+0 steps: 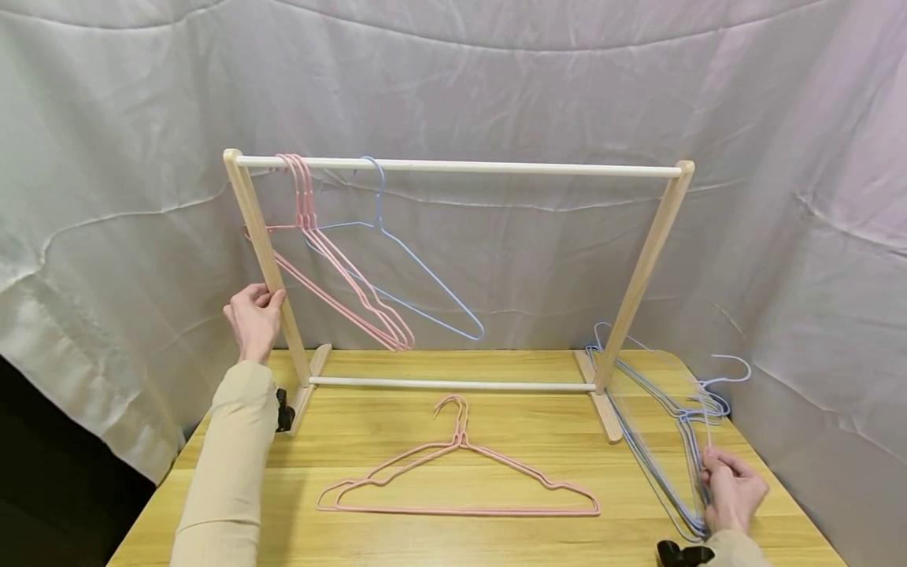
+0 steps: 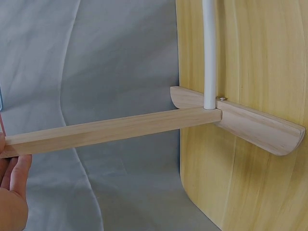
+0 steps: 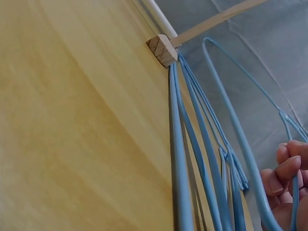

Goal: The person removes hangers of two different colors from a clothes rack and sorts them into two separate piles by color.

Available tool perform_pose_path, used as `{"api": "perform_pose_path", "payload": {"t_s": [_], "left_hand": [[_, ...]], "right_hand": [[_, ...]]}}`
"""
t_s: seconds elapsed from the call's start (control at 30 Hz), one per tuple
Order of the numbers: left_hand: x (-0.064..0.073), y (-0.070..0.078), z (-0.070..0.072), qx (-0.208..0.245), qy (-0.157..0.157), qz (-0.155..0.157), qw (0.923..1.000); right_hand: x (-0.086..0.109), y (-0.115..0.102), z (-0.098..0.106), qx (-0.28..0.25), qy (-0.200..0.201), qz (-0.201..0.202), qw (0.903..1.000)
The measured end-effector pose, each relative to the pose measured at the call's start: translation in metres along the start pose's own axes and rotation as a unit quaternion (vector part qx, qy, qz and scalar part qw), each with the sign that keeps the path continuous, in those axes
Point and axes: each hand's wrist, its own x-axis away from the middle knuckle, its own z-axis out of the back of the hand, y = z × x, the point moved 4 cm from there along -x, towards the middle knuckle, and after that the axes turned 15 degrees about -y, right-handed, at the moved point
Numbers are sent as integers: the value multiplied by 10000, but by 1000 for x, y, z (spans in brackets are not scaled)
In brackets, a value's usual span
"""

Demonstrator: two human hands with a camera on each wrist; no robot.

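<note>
My left hand (image 1: pixel 255 321) grips the left wooden post (image 1: pixel 249 201) of a clothes rack, thumb and fingers on either side of it. In the left wrist view, part of that hand (image 2: pixel 15 187) is on the post (image 2: pixel 110 129). Over on the right, my right hand (image 1: pixel 733 490) pinches the wire of a light-blue hanger (image 3: pixel 231 110), held tilted above a stack of blue hangers (image 1: pixel 686 413). Several pink hangers (image 1: pixel 306 219) hang bunched at the left of the white rail (image 1: pixel 496 167). Beside them hangs one blue hanger (image 1: pixel 379 206).
Two overlapping pink hangers (image 1: pixel 468 512) lie on the wooden table (image 1: pixel 397 543) in front of the rack. The rack's right foot (image 1: pixel 599 398) stands beside the blue stack. A white lower bar (image 1: pixel 453 384) joins the posts. Grey curtain (image 1: pixel 496 94) surrounds the back and sides.
</note>
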Motion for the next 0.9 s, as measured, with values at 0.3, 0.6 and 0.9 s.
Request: {"api": "perform_pose_path", "payload": {"t_s": [0.3, 0.6, 0.9], "left_hand": [[-1, 0, 0, 35, -55, 40, 10000], [-2, 0, -1, 48, -102, 41, 9999], [-1, 1, -1, 91, -65, -38, 9999]], "right_hand": [[0, 5, 3, 860, -97, -387, 9955], [2, 4, 5, 2515, 251, -445, 9665], [5, 1, 8, 3550, 125, -809, 9313]]}}
